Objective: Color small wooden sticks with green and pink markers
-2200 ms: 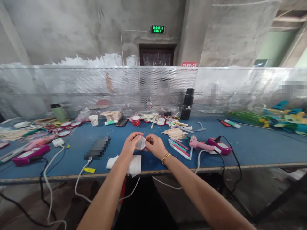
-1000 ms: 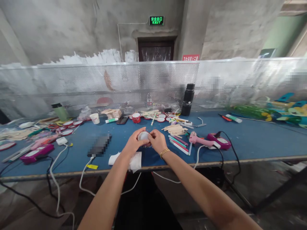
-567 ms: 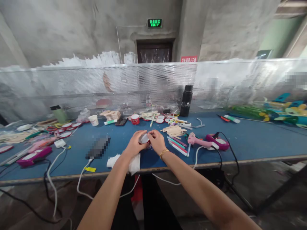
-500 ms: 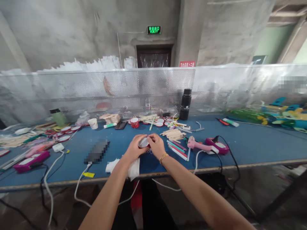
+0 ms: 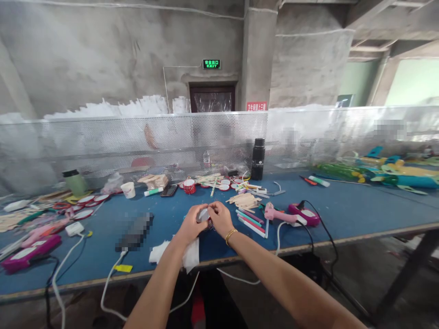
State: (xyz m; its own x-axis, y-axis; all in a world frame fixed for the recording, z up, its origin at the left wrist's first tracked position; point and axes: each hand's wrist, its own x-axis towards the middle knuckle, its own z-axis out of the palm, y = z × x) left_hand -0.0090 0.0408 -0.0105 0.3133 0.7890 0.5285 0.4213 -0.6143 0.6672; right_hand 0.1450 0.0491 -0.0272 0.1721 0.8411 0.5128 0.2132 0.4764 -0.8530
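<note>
A bare grey wall [image 5: 103, 55] fills the far side, and a perforated metal screen [image 5: 171, 132] cuts off the lower part of a dark doorway [image 5: 212, 100]. In front runs a long blue table [image 5: 164, 214], its left end outside my view. At the far right, green and yellow plastic bottles [image 5: 343, 171] overlap so much that I can't count them. A black flask [image 5: 258, 160] stands upright near the screen. Nearer, on the left, lies a dark slab [image 5: 135, 232], too blurred to identify, a white cable running from its near end. On the right, a pink glue gun [image 5: 283, 215] lies just beside a purple box [image 5: 310, 217].

At the near middle, the person's left hand [image 5: 192, 225] grasps a small round thing [image 5: 203, 215], thumb and fingers curled about it. The right hand [image 5: 221, 218] has its fingertips bunched at the right edge; whether they pinch or merely press, I can't tell. Fingers hide most of the piece, leaving a whitish face visible. The left forearm partly covers some white tissue [image 5: 192, 255]. Coloured pens [image 5: 252, 222] lie to the right.
</note>
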